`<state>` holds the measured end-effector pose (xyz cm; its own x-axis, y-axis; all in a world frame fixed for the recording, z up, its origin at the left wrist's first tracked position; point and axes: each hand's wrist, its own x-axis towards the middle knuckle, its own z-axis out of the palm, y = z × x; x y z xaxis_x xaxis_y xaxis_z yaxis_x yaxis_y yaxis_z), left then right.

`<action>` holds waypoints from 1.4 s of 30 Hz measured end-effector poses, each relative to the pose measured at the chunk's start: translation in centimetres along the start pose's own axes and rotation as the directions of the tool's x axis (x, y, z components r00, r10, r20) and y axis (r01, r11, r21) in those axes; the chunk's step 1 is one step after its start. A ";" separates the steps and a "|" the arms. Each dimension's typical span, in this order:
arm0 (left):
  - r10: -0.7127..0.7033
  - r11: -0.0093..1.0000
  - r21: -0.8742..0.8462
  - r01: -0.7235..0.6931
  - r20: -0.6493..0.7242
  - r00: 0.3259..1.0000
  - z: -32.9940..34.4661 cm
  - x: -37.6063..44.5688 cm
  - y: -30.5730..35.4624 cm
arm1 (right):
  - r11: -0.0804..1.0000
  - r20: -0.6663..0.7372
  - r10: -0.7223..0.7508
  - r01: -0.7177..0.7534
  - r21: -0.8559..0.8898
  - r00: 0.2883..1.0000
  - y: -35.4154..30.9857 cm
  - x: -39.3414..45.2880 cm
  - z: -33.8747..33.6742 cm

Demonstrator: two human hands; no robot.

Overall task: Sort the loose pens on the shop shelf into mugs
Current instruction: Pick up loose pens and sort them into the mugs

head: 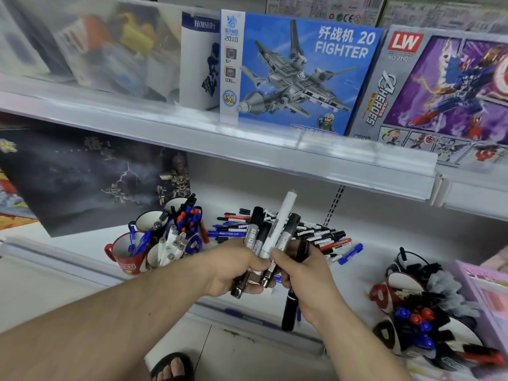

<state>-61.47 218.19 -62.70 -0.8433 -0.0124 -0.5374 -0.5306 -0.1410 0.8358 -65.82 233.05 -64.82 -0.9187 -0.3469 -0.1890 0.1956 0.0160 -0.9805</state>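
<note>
Slippage is the main risk: the left hand [236,266] grips a fanned bundle of markers [270,235], and the markers stand at uneven heights, so a loosened grip could probably drop one onto the shelf [371,259] or the floor below. The right hand [305,273] has its fingers [281,259] curled round a black marker [292,303] that hangs downward, while its fingertips pinch the lower part of the bundle; pulling one marker out could drag its neighbours. A second risk is mis-sorting, since the mugs hold distinct kinds.

The bundle consists of thick markers with black, grey and white barrels, the white one standing tallest. Behind the hands, a loose pile of pens [288,229] lies on the shelf, slim white barrels with black, red and blue caps, heaped in crossed layers. At the left, a red mug [123,255] holds blue pens, and adjacent mugs hold white pens and red-and-blue capped pens. At the near right, further mugs [404,290] hold dark markers and coloured caps. Much of the pile remains unsorted.
</note>
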 end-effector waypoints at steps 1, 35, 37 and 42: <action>-0.007 1.000 0.008 0.007 -0.003 1.000 0.1 0.1 0.0 | 0.999 0.003 0.005 -0.005 -0.034 1.000 0.2 0.0 -0.1; -0.054 0.961 0.277 0.009 0.157 0.986 11.6 8.5 -0.9 | 0.748 -0.349 0.500 -0.598 -0.287 0.793 1.8 -0.9 -21.0; -0.065 0.954 0.298 0.015 0.158 0.985 12.2 8.9 -1.2 | 0.674 -0.370 0.422 -0.559 -0.483 0.828 0.3 -1.5 -23.2; -0.062 0.952 0.305 0.009 0.165 0.984 13.5 9.7 -1.4 | 0.413 -0.458 0.025 -0.426 -0.805 0.889 -2.8 -1.9 -28.6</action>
<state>-70.05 231.66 -67.51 -0.8114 0.1602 -0.5622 -0.5389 0.1678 0.8255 -74.41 260.47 -63.27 -0.9687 0.1213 -0.2166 0.1959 0.9092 -0.3673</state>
